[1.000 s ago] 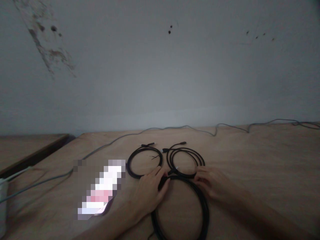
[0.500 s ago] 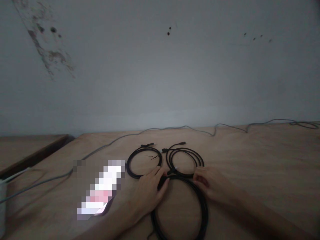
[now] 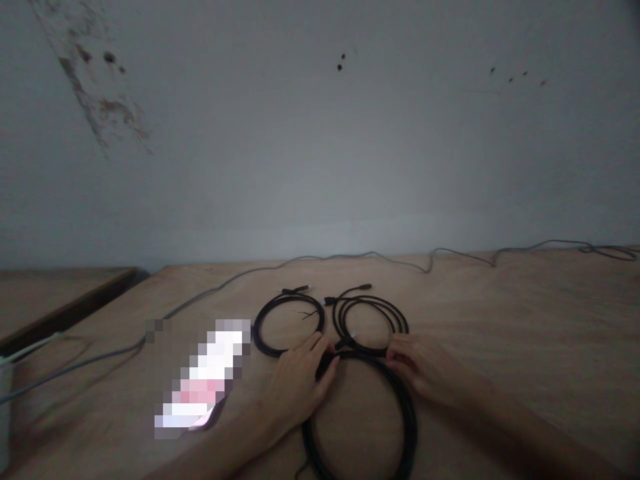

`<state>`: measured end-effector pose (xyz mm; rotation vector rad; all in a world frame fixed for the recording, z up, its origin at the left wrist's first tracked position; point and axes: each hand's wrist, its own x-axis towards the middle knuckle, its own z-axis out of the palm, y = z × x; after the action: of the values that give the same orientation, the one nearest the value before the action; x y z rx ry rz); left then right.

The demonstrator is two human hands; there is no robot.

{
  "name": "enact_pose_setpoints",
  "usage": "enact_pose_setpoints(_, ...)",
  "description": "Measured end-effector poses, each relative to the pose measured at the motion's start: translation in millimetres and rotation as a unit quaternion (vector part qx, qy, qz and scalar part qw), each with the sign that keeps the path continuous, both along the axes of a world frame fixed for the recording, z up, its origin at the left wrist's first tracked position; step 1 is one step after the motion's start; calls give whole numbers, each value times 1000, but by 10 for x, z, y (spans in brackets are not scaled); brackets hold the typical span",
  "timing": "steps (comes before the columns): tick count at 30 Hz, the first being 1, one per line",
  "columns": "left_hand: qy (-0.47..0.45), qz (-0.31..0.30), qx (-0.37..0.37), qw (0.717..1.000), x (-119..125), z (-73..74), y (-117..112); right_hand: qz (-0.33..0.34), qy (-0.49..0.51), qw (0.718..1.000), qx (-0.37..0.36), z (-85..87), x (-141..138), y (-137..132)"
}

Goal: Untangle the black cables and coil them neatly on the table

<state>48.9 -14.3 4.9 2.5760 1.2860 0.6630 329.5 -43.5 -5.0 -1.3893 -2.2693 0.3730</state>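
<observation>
Three coils of black cable lie on the wooden table in a triangle. My left hand [image 3: 303, 377] is closed on the top left part of the front cable coil [image 3: 410, 420], thumb and fingers around its dark bundle. My right hand [image 3: 417, 363] has curled fingers at the lower right edge of the back right cable coil [image 3: 397, 310], close to where it meets the front coil; its fingertips are partly hidden. The back left cable coil [image 3: 257, 327], with its plug end [image 3: 296, 291] at the top, lies just beyond my left hand.
A lit phone [image 3: 213, 367], its screen blurred out, lies left of my left hand. A thin grey cord [image 3: 215, 291] runs along the back of the table [image 3: 525, 333] by the wall. A white object [image 3: 5, 413] stands at the left edge.
Both hands and the coils stay in place. Only the view has shifted very slightly.
</observation>
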Motion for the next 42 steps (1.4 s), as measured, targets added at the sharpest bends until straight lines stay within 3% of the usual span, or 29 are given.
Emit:
enact_pose_setpoints(6,2,1,-3,1000,5,3,2,-85,-46,995,-39,-16,-91,-10)
enact_pose_setpoints(10,-11,-2,2,1000,4,-14,11,-87,-28,995,-50,-16,-93,3)
enact_pose_setpoints(15,-6,1,8,1000,-15,-43,17,-27,0,999,-23,143,-23,-18)
enact_pose_setpoints(18,1,3,-3,1000,-16,-38,15,51,9,998,20,229,33,-36)
enact_pose_setpoints(23,-5,6,-8,1000,5,-23,4,125,-44,987,84,117,91,16)
enact_pose_setpoints(29,7,11,-9,1000,10,-7,8,109,-54,987,109,-70,116,67)
enact_pose_setpoints(38,-5,2,-5,1000,-1,-41,13,-13,-16,1000,-21,105,-35,-33)
enact_pose_setpoints(42,2,6,-5,1000,-5,-36,11,-3,-3,1000,-22,72,8,0)
